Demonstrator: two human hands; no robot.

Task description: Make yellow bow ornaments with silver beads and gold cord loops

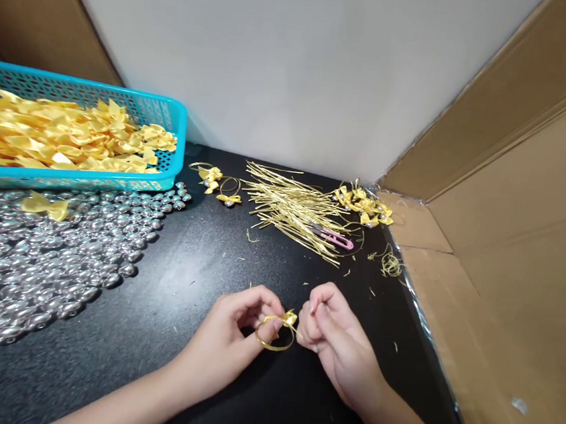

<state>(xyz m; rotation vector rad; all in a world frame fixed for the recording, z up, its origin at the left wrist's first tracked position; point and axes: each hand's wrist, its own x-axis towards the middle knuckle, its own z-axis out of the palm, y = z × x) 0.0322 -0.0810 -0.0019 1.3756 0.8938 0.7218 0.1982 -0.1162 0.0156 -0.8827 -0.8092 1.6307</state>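
Between the thumb and fingers of my left hand [232,335] is a small yellow ribbon bow [291,318], partly covered by the fingertips. A thin gold tie [276,349] curves in a loop below the bow. Close by on the right, my right hand [342,350] is closed, its fingers curled and thumb pressed in. A strand of the tie runs from the bow to these fingers, where its end is hidden. Both hands are just above the black table [171,362].
A blue basket [182,141] of yellow bows stands at the left, behind many silver beads [66,250]. Gold ties [288,206] lie at the back with a pink-handled cutter [335,238]. Beaded bows [365,204] sit right of them. Cardboard [520,264] walls the right side.
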